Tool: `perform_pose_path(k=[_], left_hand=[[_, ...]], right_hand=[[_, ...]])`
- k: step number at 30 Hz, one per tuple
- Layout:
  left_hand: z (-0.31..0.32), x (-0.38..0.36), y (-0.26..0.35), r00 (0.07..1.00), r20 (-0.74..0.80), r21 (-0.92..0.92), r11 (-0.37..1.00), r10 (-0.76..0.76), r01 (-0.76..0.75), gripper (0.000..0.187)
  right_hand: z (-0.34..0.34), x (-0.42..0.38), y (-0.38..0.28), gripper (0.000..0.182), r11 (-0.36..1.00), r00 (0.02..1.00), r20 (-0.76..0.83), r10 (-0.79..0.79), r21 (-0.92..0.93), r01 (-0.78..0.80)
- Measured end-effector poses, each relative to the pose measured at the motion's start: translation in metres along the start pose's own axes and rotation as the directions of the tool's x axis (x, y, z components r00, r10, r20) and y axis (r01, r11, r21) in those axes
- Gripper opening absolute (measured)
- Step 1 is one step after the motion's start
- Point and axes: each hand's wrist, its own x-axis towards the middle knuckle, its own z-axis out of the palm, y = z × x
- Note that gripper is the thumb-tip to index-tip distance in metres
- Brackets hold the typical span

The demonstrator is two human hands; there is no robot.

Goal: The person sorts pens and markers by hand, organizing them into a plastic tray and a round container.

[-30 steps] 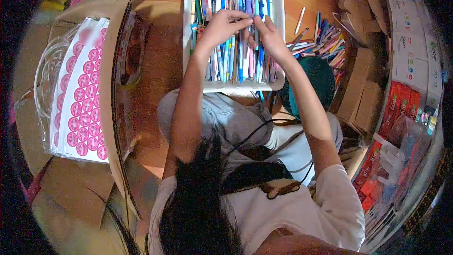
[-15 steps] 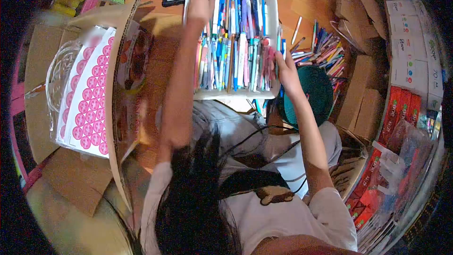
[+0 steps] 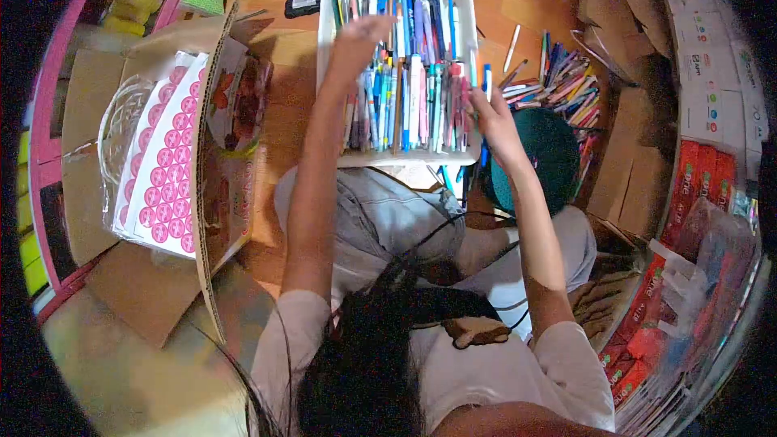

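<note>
A white plastic bin (image 3: 326, 73) stands in front of me, packed with upright and slanted pens (image 3: 417, 101) in two rows. A few more pens lie crosswise along its far end. Over the left part of the far row is my left hand (image 3: 363, 36), slightly blurred, its fingers stretched toward the middle and nothing visible in them. At the bin's right edge, my right hand (image 3: 495, 120) is closed around a blue-and-white pen (image 3: 487, 79) that points up. Part of the near row on that side looks smeared, so its exact contact with the fingers is hidden.
Loose pens and pencils (image 3: 566, 85) are heaped on the wooden floor at right, beside a dark green round container (image 3: 541, 158). An open cardboard box (image 3: 206, 178) with pink-dotted sheets (image 3: 166, 170) stands left. Stacked red and white boxes (image 3: 696, 186) line the right side.
My left hand has moved down and right, from the bin's far left edge to over the pens. The right hand stays by the right rim with the pen. The view has shifted slightly.
</note>
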Motion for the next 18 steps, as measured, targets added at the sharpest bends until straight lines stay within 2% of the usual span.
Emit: perform_pose_path(k=[2,3,4,5,6,8,9,11,13,14,16,17,18], left_hand=[[0.009,-0.010,-0.005,0.928,0.356,-0.210,0.958,-0.109,0.193,0.030],[0.016,-0.015,-0.001,0.918,0.394,-0.291,0.941,-0.046,0.172,0.030],[0.021,-0.019,0.003,0.905,0.425,-0.371,0.916,0.018,0.156,0.031],[0.021,-0.014,0.000,0.893,0.449,-0.175,0.980,-0.004,0.093,0.030],[0.025,-0.015,0.004,0.930,0.368,-0.312,0.942,0.004,0.120,0.031],[0.013,-0.013,0.006,0.919,0.366,-0.322,0.907,-0.145,0.271,0.030],[0.010,-0.012,0.002,0.922,0.349,-0.395,0.866,-0.167,0.306,0.029],[0.001,-0.012,-0.007,0.922,0.324,-0.525,0.771,-0.212,0.362,0.027],[-0.005,-0.010,-0.008,0.952,0.159,-0.525,0.794,-0.260,0.305,0.029],[-0.007,-0.008,-0.010,0.958,0.074,-0.521,0.808,-0.277,0.274,0.029],[-0.015,0.001,-0.023,0.960,0.031,-0.420,0.868,-0.278,0.264,0.027],[-0.020,0.006,-0.029,0.958,-0.002,-0.347,0.899,-0.286,0.268,0.027],[-0.025,0.011,-0.034,0.955,-0.034,-0.271,0.923,-0.293,0.273,0.027]], right_hand=[[0.015,0.017,0.002,0.020,0.994,0.989,0.147,-0.008,-0.110,0.024],[0.027,0.022,-0.009,0.021,0.982,0.974,0.226,0.009,-0.187,0.035],[0.040,0.027,-0.008,0.022,0.984,0.972,0.228,-0.056,-0.150,0.092],[0.047,0.035,-0.005,0.023,0.967,0.970,0.235,-0.059,-0.227,0.114],[0.052,0.044,-0.001,0.023,0.943,0.968,0.242,-0.064,-0.302,0.138],[0.059,0.060,0.003,0.024,0.971,0.965,0.260,-0.009,-0.230,0.071],[0.062,0.066,0.002,0.025,0.962,0.960,0.278,0.007,-0.264,0.070],[0.068,0.070,-0.002,0.025,0.986,0.956,0.294,-0.003,-0.157,0.051],[0.071,0.076,-0.006,0.025,0.990,0.961,0.277,0.004,-0.135,0.034],[0.061,0.089,0.006,0.026,0.953,0.972,0.233,-0.004,-0.293,0.074],[0.058,0.096,0.001,0.027,0.945,0.974,0.224,0.033,-0.324,0.042],[0.058,0.096,0.000,0.027,0.974,0.979,0.202,0.031,-0.224,0.016],[0.058,0.097,-0.003,0.027,0.974,0.981,0.187,0.041,-0.228,0.003]])
